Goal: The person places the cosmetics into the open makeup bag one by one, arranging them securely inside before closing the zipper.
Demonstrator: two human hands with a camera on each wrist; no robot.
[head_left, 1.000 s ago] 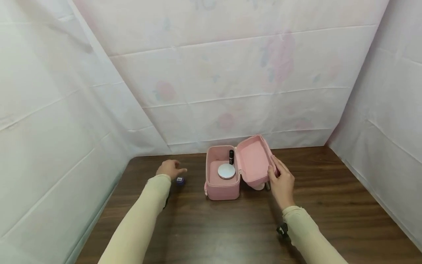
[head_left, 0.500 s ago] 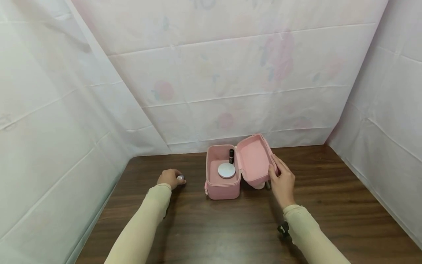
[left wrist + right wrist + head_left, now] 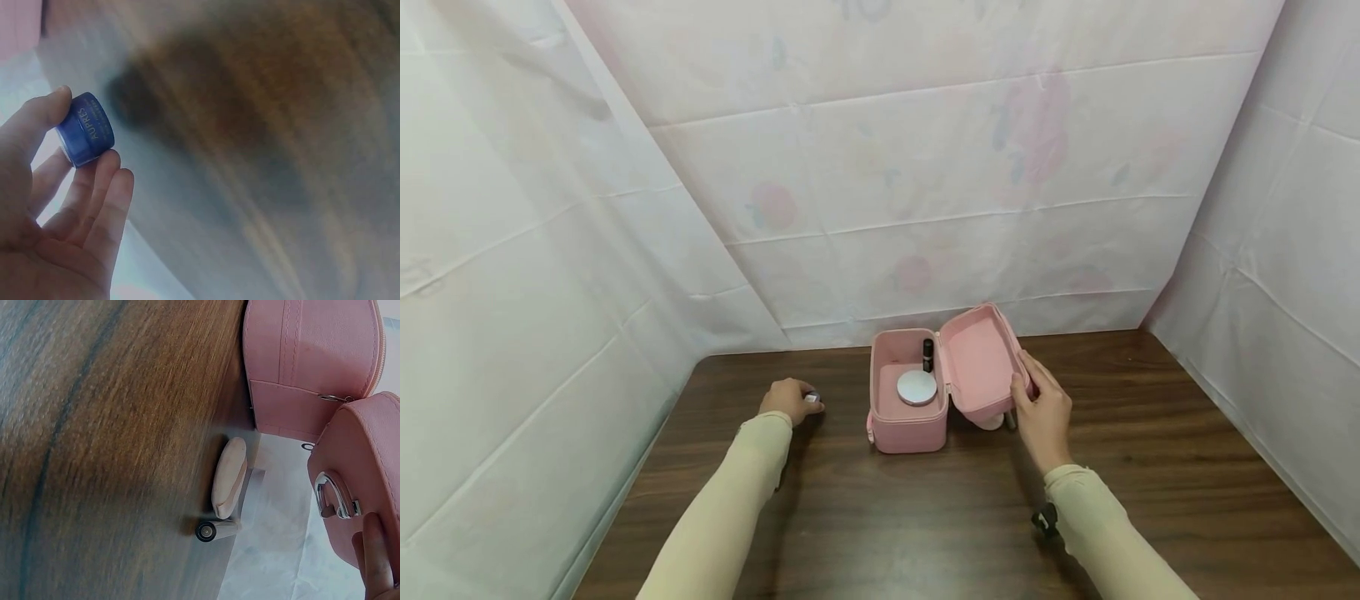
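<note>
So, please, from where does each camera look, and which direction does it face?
Head: on the person's head, facing forward and down at the open pink case on the table; both sleeves and hands show.
Left wrist: at the left hand, whose fingers pinch a blue jar.
Right wrist: under the case lid; one fingertip shows.
Head and right wrist views share the case.

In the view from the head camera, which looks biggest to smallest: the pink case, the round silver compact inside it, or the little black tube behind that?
1. pink case
2. round silver compact
3. black tube, partly hidden behind the compact
</note>
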